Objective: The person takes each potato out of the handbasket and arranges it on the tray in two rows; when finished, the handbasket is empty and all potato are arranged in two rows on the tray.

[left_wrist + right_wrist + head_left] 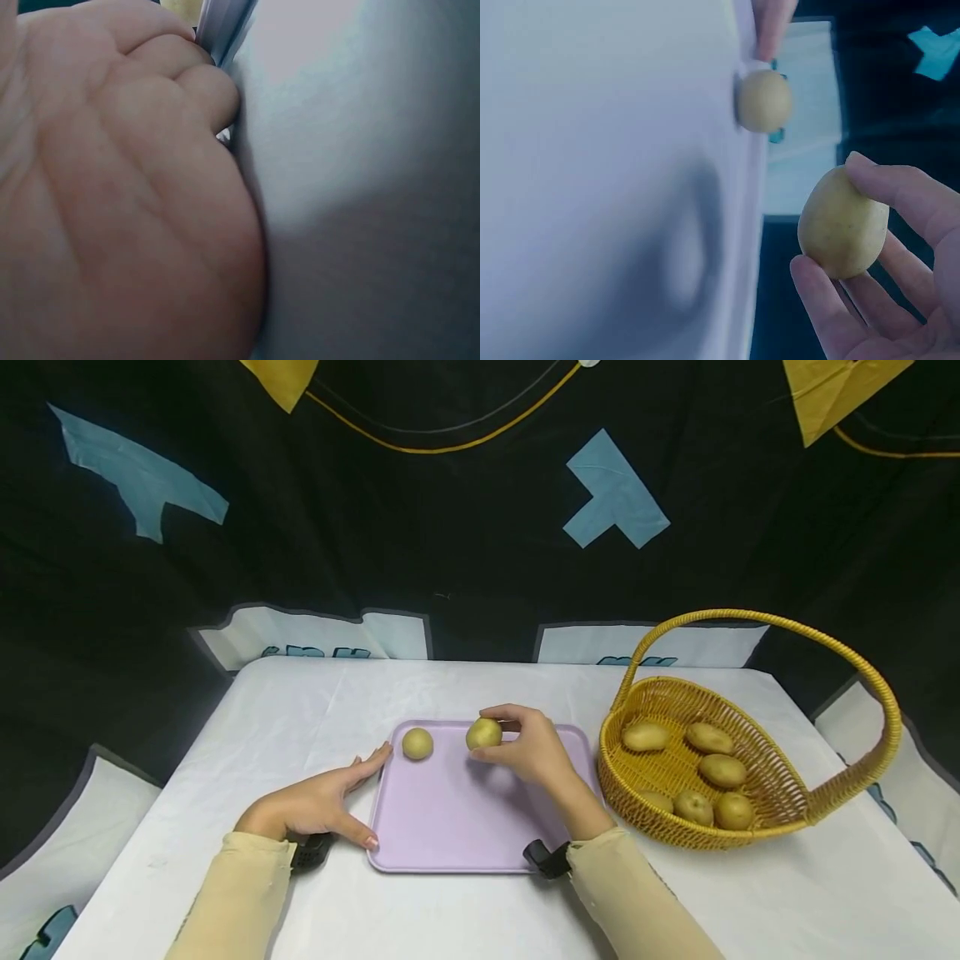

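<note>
Between thumb and fingertips, my right hand (534, 750) pinches a round yellow potato (483, 734) over the far part of a lilac tray (442, 827). In the right wrist view this potato (845, 223) is held apart from the tray, which carries a shadow. A second potato (417, 743) lies at the tray's far left corner. My left hand (318, 802) rests on the table along the tray's left side, thumb and fingers spread, fingertips at the rim. Its palm (142, 187) fills much of the left wrist view, low against the pale surface.
To the right of the tray stands a yellow wicker basket (780, 768) with a tall arched handle (757, 615). Several potatoes (723, 771) lie inside it. A white cloth (315, 702) covers the table, and a dark curtain (450, 543) hangs behind.
</note>
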### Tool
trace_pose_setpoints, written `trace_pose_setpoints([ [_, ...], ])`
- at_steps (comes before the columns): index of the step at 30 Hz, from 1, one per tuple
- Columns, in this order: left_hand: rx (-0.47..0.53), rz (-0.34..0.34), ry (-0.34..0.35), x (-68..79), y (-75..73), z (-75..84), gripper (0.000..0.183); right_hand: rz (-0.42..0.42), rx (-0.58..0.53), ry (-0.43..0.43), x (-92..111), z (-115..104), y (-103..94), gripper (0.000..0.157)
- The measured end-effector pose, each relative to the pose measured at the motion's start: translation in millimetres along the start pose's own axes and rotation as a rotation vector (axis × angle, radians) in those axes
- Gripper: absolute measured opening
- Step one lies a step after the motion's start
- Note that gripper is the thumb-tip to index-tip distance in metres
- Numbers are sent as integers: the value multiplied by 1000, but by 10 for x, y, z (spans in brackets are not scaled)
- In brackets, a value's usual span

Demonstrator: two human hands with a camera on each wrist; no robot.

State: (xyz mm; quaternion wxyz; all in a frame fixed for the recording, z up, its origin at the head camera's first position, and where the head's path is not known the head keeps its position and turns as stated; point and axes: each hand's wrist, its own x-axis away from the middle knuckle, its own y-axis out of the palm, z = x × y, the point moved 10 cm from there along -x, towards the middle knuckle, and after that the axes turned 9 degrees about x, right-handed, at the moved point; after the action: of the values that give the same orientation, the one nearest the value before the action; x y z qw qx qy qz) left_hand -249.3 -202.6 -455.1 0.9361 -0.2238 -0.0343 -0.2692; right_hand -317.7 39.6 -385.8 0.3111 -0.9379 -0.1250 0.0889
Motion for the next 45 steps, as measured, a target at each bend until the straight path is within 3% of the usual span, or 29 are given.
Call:
trace_pose_setpoints([
  [7, 12, -10, -4, -36, 52, -19, 128, -63, 52, 55, -59, 94, 275, 53],
  [18, 16, -9, -7, -28, 32, -2, 128, -142, 159, 44, -226, 83, 537, 58],
  [29, 17, -9, 6, -25, 36, -6, 129, -151, 229, 4, -244, 15, 518, 54],
  [35, 13, -11, 10, -29, 34, -7, 129, -166, 241, 31, -246, 41, 515, 56],
  [45, -2, -6, 2, -18, 14, -7, 129, -178, 221, -15, -263, 36, 559, 56],
])
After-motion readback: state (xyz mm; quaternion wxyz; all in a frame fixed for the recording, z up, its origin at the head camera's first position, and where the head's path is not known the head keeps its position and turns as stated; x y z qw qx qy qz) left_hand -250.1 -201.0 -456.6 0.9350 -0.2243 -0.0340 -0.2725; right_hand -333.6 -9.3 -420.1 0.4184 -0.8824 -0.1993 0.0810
